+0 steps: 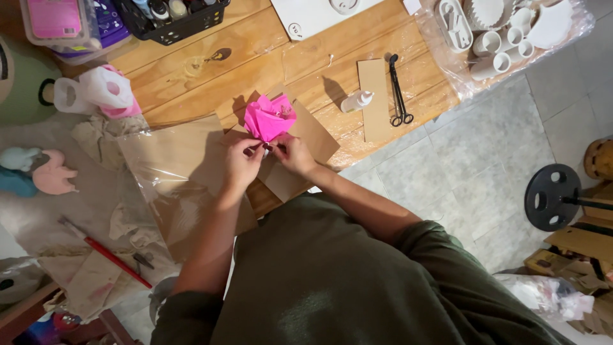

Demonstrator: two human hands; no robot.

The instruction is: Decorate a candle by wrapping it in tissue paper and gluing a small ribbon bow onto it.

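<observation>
Wooden tabletop (191, 51) under clear plastic, scissors (399, 96) and glue bottle (355, 101) nearby — left hand (242, 161) and right hand (294, 153) both pinching the base of a pink paper flower (268, 118) over brown cardboard (306, 150) — thin petals liable to tear or unfurl if pinched unevenly.

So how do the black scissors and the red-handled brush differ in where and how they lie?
The black scissors lie on the wooden table, right of the hands, beside a cardboard strip; the red-handled brush lies lower left on crumpled paper. The scissors run near upright in the picture; the brush slants. Both lie untouched, while both hands pinch pink paper.
</observation>
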